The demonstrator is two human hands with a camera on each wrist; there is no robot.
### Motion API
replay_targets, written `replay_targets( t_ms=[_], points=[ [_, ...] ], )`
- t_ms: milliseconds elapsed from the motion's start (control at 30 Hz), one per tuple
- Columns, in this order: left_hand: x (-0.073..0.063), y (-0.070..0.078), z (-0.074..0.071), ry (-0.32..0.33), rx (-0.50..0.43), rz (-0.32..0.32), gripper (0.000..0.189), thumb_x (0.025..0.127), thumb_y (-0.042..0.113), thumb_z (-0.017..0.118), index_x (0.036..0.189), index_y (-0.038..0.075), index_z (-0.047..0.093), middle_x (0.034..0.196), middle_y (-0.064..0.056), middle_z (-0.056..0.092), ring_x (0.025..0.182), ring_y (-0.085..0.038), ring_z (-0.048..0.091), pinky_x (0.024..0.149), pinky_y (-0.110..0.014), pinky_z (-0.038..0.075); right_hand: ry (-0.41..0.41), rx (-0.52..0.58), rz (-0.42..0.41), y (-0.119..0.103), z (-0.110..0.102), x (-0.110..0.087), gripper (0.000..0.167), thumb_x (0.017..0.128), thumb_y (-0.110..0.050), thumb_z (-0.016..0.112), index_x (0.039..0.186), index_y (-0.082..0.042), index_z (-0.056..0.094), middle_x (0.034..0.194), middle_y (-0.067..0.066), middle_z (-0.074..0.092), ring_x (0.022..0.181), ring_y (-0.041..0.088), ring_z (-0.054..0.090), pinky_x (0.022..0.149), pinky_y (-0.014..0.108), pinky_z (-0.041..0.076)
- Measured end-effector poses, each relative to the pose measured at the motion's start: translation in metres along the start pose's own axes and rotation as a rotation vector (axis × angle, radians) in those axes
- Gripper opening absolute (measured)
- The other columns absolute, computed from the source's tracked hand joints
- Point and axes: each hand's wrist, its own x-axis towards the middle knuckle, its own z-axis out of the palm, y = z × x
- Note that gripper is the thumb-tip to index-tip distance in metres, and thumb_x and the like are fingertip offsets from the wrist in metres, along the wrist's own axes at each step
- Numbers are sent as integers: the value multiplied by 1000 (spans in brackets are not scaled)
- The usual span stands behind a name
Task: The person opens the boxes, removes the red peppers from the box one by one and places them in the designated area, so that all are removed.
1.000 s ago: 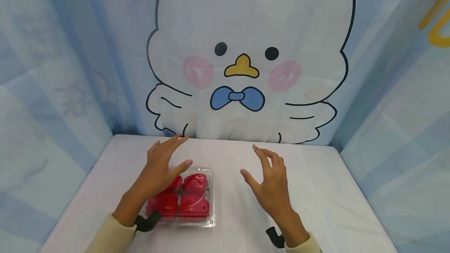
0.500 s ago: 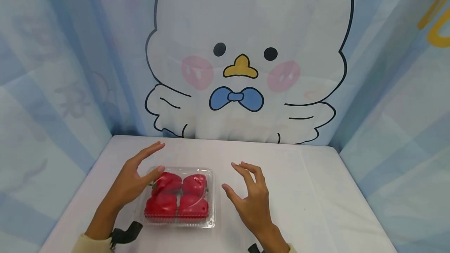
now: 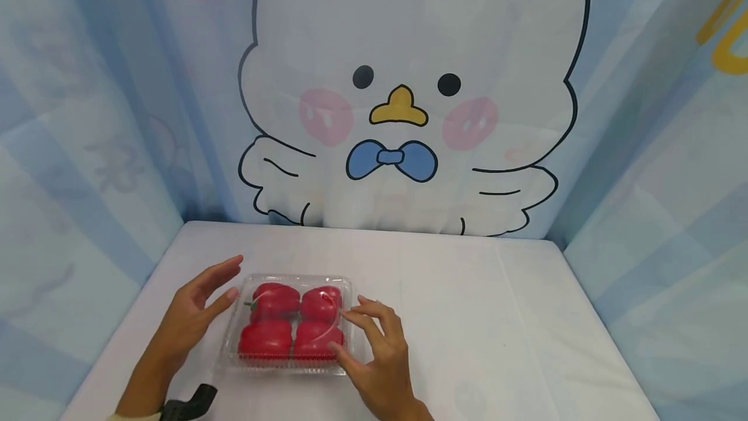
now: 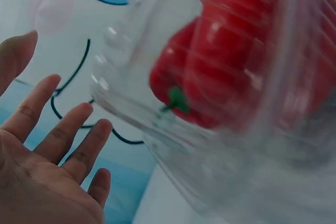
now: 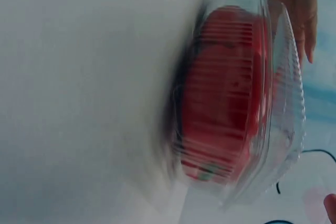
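A clear plastic clamshell box [image 3: 234,336] sits on the white table with several red bell peppers [image 3: 265,338] inside; a green stem [image 4: 177,100] shows in the left wrist view. To the left of the box is my left hand [image 3: 182,323], its fingers spread and a gap between it and the plastic. My right hand [image 3: 382,359] is by the box's right side, fingers slightly bent, and its fingertips overlap that edge in the head view; I cannot tell whether they touch it. Only one fingertip [image 5: 331,206] of that hand shows in the right wrist view.
White cloth covers the table [image 3: 467,317]. A curtain [image 3: 502,12] printed with a cartoon bird in a blue bow tie hangs behind it, and blue-and-white curtains enclose the left and right sides.
My left hand has moved left and down, off the line of sight over the box. My right hand has come left and down to the box's right edge. The box stays in place.
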Motion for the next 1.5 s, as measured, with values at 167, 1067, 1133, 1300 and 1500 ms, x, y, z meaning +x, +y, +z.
replay_targets(
  t_ms=[167, 1067, 1133, 1300, 1500],
  points=[
    [-10, -19, 0, -6, -104, -82, 61, 108, 31, 62, 164, 17, 41, 169, -11, 44, 134, 15, 49, 101, -9, 48, 18, 8, -94, -9, 15, -9, 52, 72, -19, 99, 118, -18, 75, 121, -3, 67, 124, 20, 64, 109, 32, 53],
    [-30, -60, 18, -21, -545, -454, 73, 107, 44, 62, 169, 29, 26, 177, 5, 27, 125, 21, 52, 106, -15, 50, -47, -302, -273, -40, 66, -24, 41, 59, -35, 104, 95, -30, 85, 85, -13, 65, 89, 7, 53, 78, 22, 39],
    [-31, -60, 19, -18, -575, -450, 72, 108, 41, 61, 169, 27, 26, 175, 9, 31, 125, 21, 52, 105, -13, 51, -44, -319, -263, -42, 68, -24, 37, 59, -33, 104, 92, -31, 85, 83, -12, 64, 88, 7, 52, 76, 22, 37],
    [-33, -62, 21, -20, -622, -410, 68, 110, 33, 59, 169, 21, 27, 158, 22, 47, 126, 19, 54, 103, -12, 52, -50, -371, -240, -45, 73, -24, 26, 62, -30, 102, 82, -32, 85, 77, -11, 60, 82, 8, 49, 71, 23, 35],
    [-35, -65, 22, -24, -623, -394, 68, 109, 30, 62, 168, 21, 29, 155, 24, 49, 128, 17, 55, 104, -14, 52, -67, -414, -216, -48, 75, -23, 22, 63, -34, 102, 77, -29, 85, 72, -10, 59, 78, 8, 48, 68, 21, 33]
  ],
)
